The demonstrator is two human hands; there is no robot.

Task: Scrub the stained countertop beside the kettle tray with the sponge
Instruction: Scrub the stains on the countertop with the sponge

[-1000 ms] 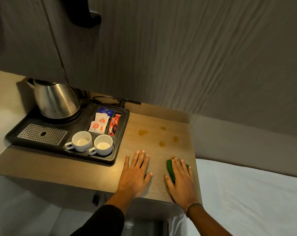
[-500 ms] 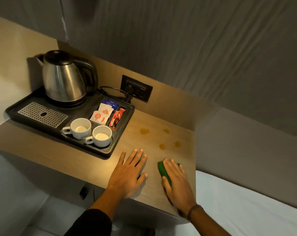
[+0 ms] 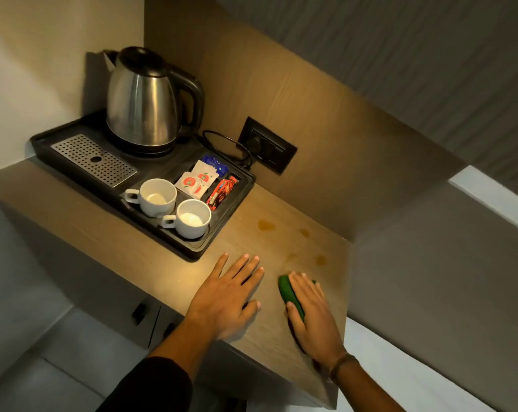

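The green sponge [image 3: 288,293] is pressed flat onto the countertop [image 3: 269,242] near its front right corner, covered by the right hand [image 3: 311,313] with fingers laid together over it and the thumb curled against its left edge. Its long axis is seen running near to far. The brown stains [image 3: 266,224] lie just beyond the fingertips, far and slightly left, beside the kettle tray [image 3: 222,227]. The left hand [image 3: 228,298] is spread flat on the wood, empty, farther from the sponge
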